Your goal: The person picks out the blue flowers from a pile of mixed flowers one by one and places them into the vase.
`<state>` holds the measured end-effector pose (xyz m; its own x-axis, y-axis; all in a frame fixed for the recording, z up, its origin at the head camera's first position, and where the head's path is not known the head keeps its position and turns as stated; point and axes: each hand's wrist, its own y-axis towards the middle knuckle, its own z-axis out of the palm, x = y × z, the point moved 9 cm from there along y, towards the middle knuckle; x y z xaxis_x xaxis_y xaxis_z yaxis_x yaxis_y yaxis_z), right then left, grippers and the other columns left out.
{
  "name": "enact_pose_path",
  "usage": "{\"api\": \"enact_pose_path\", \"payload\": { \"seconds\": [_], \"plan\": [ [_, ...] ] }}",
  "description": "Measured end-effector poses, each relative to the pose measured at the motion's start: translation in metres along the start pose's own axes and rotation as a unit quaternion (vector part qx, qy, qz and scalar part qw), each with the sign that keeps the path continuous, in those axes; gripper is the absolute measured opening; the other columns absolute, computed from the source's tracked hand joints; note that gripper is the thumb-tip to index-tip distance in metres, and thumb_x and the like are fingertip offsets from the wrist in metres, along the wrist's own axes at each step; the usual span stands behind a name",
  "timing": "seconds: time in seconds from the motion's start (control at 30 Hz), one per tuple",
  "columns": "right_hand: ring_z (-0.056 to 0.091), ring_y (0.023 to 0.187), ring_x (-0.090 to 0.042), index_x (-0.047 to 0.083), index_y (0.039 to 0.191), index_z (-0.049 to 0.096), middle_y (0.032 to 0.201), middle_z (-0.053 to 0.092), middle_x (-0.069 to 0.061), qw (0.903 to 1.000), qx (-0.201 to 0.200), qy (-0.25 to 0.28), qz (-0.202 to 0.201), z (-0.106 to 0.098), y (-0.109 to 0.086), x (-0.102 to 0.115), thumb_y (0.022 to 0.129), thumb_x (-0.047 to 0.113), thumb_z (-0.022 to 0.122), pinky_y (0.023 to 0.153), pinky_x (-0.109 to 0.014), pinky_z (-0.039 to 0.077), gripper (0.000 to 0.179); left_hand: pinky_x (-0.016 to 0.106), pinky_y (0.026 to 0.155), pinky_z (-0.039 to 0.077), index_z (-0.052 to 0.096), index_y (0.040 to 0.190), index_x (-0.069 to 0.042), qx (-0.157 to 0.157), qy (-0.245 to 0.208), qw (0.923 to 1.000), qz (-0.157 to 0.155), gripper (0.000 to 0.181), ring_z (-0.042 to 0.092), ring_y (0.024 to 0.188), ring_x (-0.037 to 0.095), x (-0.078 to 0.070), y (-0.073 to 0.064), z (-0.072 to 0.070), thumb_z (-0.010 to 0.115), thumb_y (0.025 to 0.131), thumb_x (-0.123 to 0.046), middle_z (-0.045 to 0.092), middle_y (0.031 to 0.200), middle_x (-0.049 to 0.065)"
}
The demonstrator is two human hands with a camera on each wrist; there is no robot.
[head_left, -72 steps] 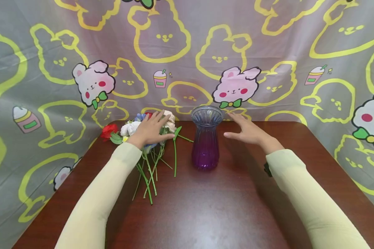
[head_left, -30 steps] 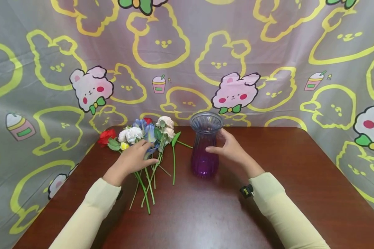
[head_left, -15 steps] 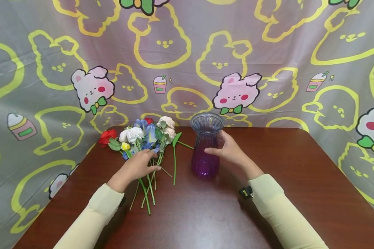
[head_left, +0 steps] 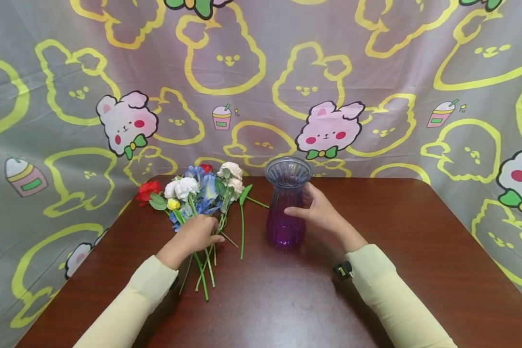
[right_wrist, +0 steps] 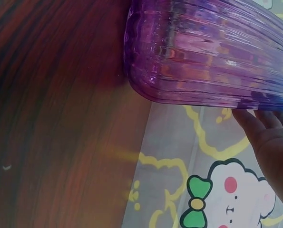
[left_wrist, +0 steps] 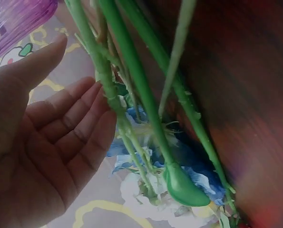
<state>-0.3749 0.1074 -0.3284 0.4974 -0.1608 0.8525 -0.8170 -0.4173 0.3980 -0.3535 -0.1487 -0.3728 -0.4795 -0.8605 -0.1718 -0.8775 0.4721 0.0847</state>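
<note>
A ribbed glass vase (head_left: 285, 224), purple at the base and clear grey at the rim, stands upright on the table. My right hand (head_left: 324, 212) holds its right side, thumb across the front and fingers behind. To the left lies a bunch of artificial flowers with white (head_left: 186, 187), blue (head_left: 209, 186), red (head_left: 149, 191) and cream (head_left: 230, 170) heads. My left hand (head_left: 191, 238) is over their stems. In the left wrist view its fingers (left_wrist: 79, 114) are loosely bent beside the green stems (left_wrist: 139, 80), fingertips right at the nearest one, the thumb standing apart.
A single green stem with a bud (head_left: 243, 227) lies between the bunch and the vase. The brown wooden table (head_left: 374, 290) ends at a patterned cloth (head_left: 252, 58) hanging behind and at both sides. A small black device (head_left: 343, 270) sits at the right wrist.
My right hand has come in from the right and taken hold of the vase. The left hand has moved down from over the flower heads to the stems, its fingers bending more.
</note>
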Motion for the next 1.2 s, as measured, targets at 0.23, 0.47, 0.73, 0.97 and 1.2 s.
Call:
{"api": "enact_pose_path", "payload": {
  "seconds": [0.23,0.47,0.73,0.97,1.2],
  "plan": [
    [0.052,0.124,-0.028,0.009,0.146,0.037,0.139,0.051,-0.012,0.9999,0.000,0.005,0.015,0.000,0.000,-0.001,0.082,0.006,0.078,0.102,-0.044,0.042,0.076,0.028,0.046,0.032,0.048,0.056,-0.016,0.029,0.018,0.9990,-0.028,0.044,0.036,0.048,0.010,0.008,0.000,0.008,0.080,0.080,-0.033,0.039,0.052,-0.006],
    [0.050,0.126,-0.030,0.009,0.148,0.034,0.141,0.048,-0.013,0.9998,0.004,0.015,0.015,0.002,0.000,-0.001,0.082,0.002,0.077,0.103,-0.045,0.040,0.079,0.027,0.045,0.028,0.042,0.052,-0.017,0.057,0.024,0.9969,-0.049,0.050,0.031,0.049,0.010,0.011,-0.002,0.017,0.081,0.078,-0.035,0.031,0.052,-0.007],
    [0.052,0.125,-0.024,0.013,0.147,0.037,0.140,0.050,-0.008,0.9999,0.005,0.000,0.014,0.001,0.000,-0.003,0.083,0.010,0.079,0.102,-0.042,0.041,0.077,0.028,0.045,0.029,0.041,0.052,-0.017,0.057,0.039,0.9965,-0.047,0.050,0.032,0.048,0.010,0.008,-0.002,0.016,0.083,0.077,-0.028,0.032,0.052,-0.006],
    [0.051,0.125,-0.026,0.012,0.147,0.037,0.140,0.050,-0.009,0.9999,0.005,-0.005,0.011,0.001,-0.001,-0.005,0.083,0.011,0.079,0.102,-0.044,0.041,0.077,0.027,0.045,0.030,0.040,0.052,-0.016,0.061,0.029,0.9965,-0.048,0.050,0.032,0.047,0.010,0.006,-0.004,0.016,0.081,0.079,-0.023,0.031,0.051,-0.006],
    [0.052,0.124,-0.025,0.012,0.146,0.038,0.139,0.051,-0.009,0.9999,0.005,-0.006,0.009,0.001,-0.001,-0.004,0.083,0.011,0.078,0.102,-0.043,0.042,0.075,0.025,0.045,0.028,0.044,0.054,-0.013,0.047,-0.018,0.9978,-0.043,0.044,0.031,0.045,0.008,0.004,-0.004,0.015,0.077,0.083,-0.019,0.032,0.050,-0.007]
  ]
}}
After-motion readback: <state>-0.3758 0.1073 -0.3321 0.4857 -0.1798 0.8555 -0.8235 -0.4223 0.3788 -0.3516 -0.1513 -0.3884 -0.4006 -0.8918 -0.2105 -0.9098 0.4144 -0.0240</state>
